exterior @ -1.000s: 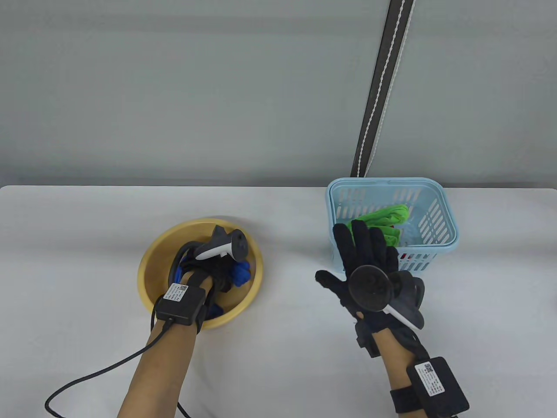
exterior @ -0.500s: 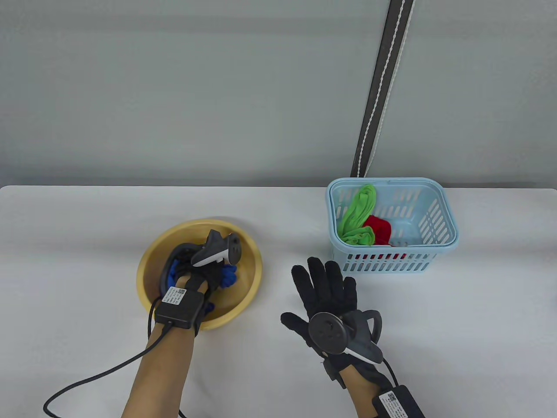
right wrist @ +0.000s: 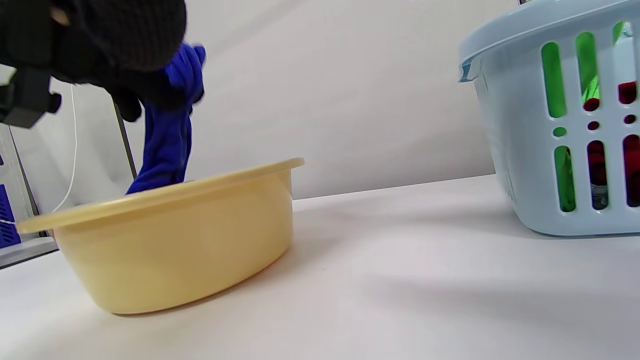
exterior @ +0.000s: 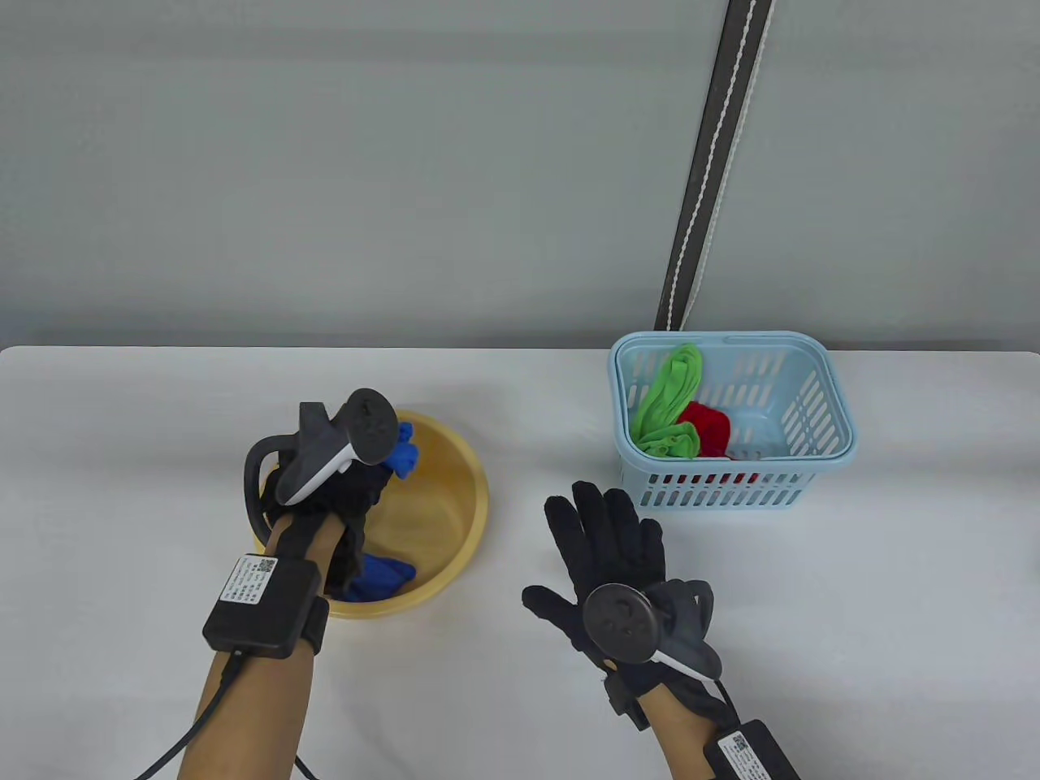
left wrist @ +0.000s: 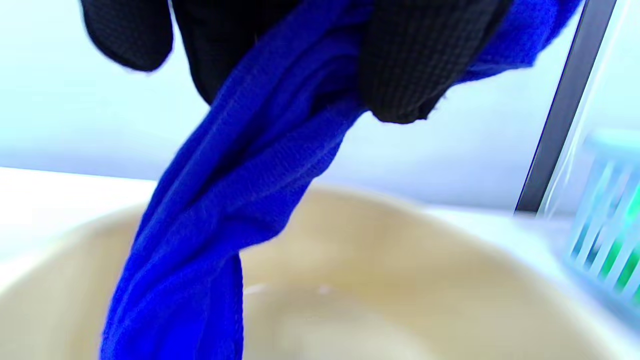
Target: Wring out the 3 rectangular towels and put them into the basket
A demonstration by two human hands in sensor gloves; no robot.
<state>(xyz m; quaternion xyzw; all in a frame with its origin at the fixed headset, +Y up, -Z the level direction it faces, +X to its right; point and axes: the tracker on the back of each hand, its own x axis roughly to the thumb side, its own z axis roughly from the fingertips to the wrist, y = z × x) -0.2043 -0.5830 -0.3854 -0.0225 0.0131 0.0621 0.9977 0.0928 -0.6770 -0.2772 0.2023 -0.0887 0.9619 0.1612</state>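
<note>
My left hand (exterior: pixel 357 491) grips a blue towel (exterior: pixel 403 455) and holds it above the yellow basin (exterior: pixel 467 520). The towel's lower end (exterior: pixel 380 575) still hangs into the basin. In the left wrist view the blue towel (left wrist: pixel 225 200) runs twisted down from my curled fingers (left wrist: pixel 415 65). My right hand (exterior: pixel 605 532) is flat with spread fingers over the table between the basin and the basket, holding nothing. The light blue basket (exterior: pixel 841 443) at the right holds a green towel (exterior: pixel 666 398) and a red towel (exterior: pixel 708 426).
A white table (exterior: pixel 122 455) carries the basin and the basket. A dark strap with a white cord (exterior: pixel 707 187) hangs down the grey wall behind the basket. A black cable (exterior: pixel 187 731) trails from my left wrist towards the near edge.
My right hand left the green towel in the basket and drew back towards me. My left hand rose out of the basin, lifting the blue towel with it.
</note>
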